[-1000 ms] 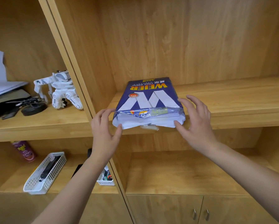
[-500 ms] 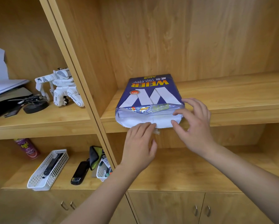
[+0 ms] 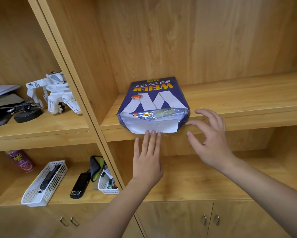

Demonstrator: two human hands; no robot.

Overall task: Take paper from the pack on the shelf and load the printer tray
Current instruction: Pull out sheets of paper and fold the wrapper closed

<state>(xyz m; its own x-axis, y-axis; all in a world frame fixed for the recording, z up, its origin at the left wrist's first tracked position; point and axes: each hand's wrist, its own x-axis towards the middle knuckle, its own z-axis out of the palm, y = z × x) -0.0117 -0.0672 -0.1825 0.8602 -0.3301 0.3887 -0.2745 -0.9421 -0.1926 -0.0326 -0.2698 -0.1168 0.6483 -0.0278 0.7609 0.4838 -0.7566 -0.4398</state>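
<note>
The left hand (image 3: 148,162) lies flat with its fingers (image 3: 152,140) straight and together, their tips touching the lower edge of the white flap that hangs from the open end of the paper pack (image 3: 153,104); they hold nothing. The right hand (image 3: 211,143) hovers at about 4 o'clock from the pack, its fingers (image 3: 207,115) spread and curled apart — near the pack's right corner but closed on nothing; whether the thumb tip touches the wrapper cannot be told.

The blue pack marked WEIER lies flat on the wooden shelf (image 3: 238,102), its torn end facing the person and overhanging the shelf's front edge, a stack of white sheets visible inside.

Left of the upright divider, at 9 o'clock from the pack, a white toy robot (image 3: 55,93) stands on the neighbouring shelf beside dark objects too jumbled to tell apart. Below it, at 7 o'clock, lie a purple spray can (image 3: 20,160), a long white basket (image 3: 44,183), a black handset (image 3: 79,185) and a smaller white basket (image 3: 107,183) — the handset between the two baskets. Cabinet doors (image 3: 178,219) with metal handles close off the bottom.
</note>
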